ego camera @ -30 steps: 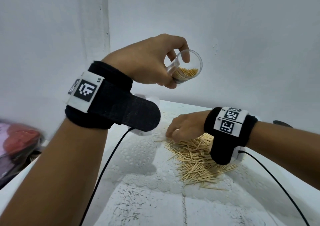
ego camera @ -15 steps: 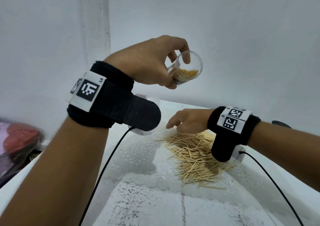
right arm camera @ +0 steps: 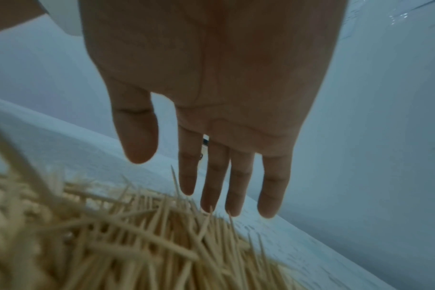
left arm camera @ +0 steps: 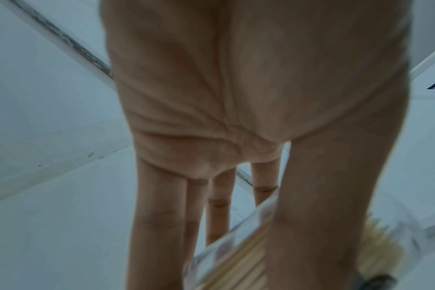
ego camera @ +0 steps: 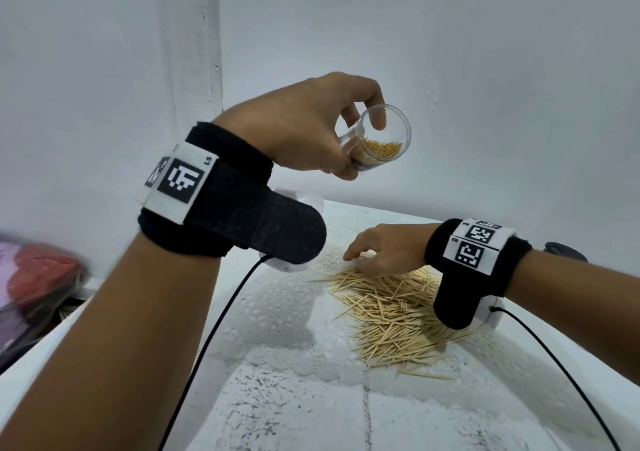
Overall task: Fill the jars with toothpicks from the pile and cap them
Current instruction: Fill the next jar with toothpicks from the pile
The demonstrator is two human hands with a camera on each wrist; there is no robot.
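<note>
Sideways, clear jar (ego camera: 375, 144) half-full of toothpicks.

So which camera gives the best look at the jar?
The head view: the jar shows whole, tilted in the left hand, uncapped, part filled with toothpicks. The left wrist view shows only a blurred stretch behind the thumb; the right wrist view shows none.

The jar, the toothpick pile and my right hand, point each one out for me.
jar (ego camera: 375, 144): head view, on its clear side wall, gripped by the left hand (ego camera: 304, 128).
toothpick pile (ego camera: 391, 315): head view, middle of the heap.
right hand (right arm camera: 211, 78): right wrist view, on the palm, fingers straight above the pile.
</note>
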